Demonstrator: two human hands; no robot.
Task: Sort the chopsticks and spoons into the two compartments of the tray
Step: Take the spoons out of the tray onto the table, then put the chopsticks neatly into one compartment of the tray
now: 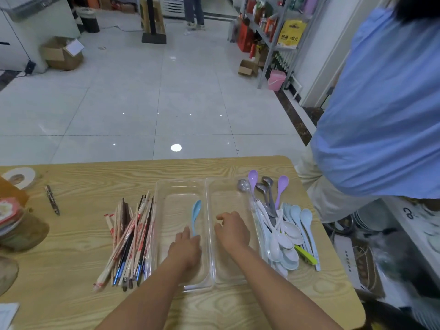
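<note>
On a pale wood-grain table, a clear two-compartment tray lies between a heap of chopsticks on its left and a heap of spoons on its right, with one blue spoon in the left compartment. The left hand, fingers extended and gripping nothing, reaches the blue spoon's handle end; the right hand hovers over the right compartment, loosely curled and empty. Beyond the table: glossy white floor tiles, a stocked metal shelf rack and a person in a blue shirt.
</note>
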